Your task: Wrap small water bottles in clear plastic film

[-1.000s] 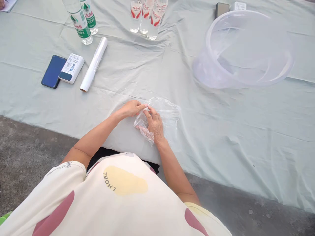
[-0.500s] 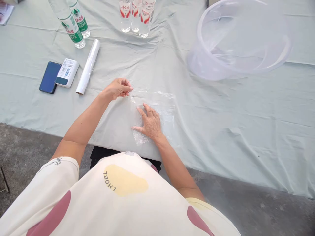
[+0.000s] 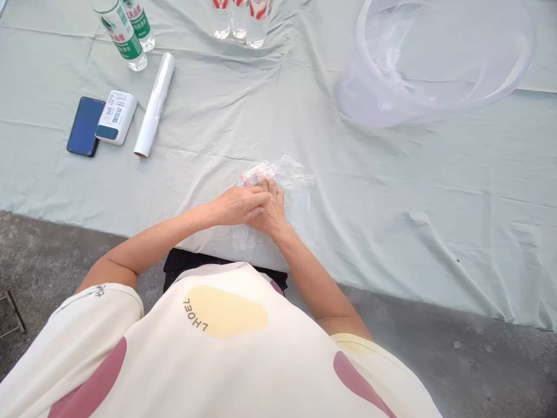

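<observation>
A thin sheet of clear plastic film (image 3: 298, 194) lies crumpled on the cloth near the table's front edge. My left hand (image 3: 237, 205) is closed, its fingertips pinched on the film and crossing over the back of my right hand. Beneath it, my right hand (image 3: 272, 213) rests on the sheet with its fingers stretched forward. Some film is folded over the right fingertips. A pinkish and dark patch shows through the folds there; I cannot make out what it is.
To the left are a roll of cling film (image 3: 155, 105), a white label-bearing device (image 3: 116, 117) and a dark phone (image 3: 86, 126). Water bottles with green labels (image 3: 122, 35) and red labels (image 3: 257, 23) stand at the back. A translucent tub (image 3: 369, 98) with plastic inside sits back right.
My left hand has moved right and toward me, drawing the film's left edge over my right hand. The right hand stays in nearly the same place. The view has tilted slightly downward.
</observation>
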Tool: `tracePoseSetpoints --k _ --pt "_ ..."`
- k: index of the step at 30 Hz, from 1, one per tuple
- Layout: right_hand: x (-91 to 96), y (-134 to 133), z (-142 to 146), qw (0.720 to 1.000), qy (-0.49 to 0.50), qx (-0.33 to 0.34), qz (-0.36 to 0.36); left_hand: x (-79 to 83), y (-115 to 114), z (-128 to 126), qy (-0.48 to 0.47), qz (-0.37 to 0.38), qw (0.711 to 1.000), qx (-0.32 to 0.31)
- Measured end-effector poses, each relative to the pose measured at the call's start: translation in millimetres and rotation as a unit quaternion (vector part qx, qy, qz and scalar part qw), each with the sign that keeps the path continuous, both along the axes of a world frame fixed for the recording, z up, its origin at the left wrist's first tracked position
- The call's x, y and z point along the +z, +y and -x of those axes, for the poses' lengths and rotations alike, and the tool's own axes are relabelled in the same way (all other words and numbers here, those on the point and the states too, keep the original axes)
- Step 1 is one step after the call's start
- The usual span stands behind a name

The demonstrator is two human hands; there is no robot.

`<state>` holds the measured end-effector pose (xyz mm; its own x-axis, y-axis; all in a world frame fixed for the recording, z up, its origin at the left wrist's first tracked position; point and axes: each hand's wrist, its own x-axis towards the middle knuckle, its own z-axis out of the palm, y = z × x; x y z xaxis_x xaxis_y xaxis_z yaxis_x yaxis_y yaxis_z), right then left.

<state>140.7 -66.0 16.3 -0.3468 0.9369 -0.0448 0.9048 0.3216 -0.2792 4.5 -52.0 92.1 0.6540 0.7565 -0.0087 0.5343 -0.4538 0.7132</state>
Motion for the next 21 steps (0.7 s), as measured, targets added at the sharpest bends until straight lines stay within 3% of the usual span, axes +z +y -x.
tracePoseSetpoints --k 3,5,12,18,21 --pt "4.9 0 1 0.999 -0.033 -0.005 0.023 -20.1 -3 4 0.124 -0.069 0.990 -0.013" --pt "6.1 0 1 0.999 -0.034 -0.002 0.031 -23.8 -4 10 0.185 -0.093 0.978 -0.024" --pt "5.2 3 1 0.999 -0.031 0.003 0.035 -8.3 -7 27 0.308 -0.033 0.950 -0.048" --pt "11.8 5 3 0.998 -0.044 0.007 0.054 -10.5 -6 35 0.386 -0.031 0.922 0.032" --pt "16.4 5 4 0.996 -0.062 0.005 0.065 -13.5 -9 35 0.394 -0.022 0.913 0.101"
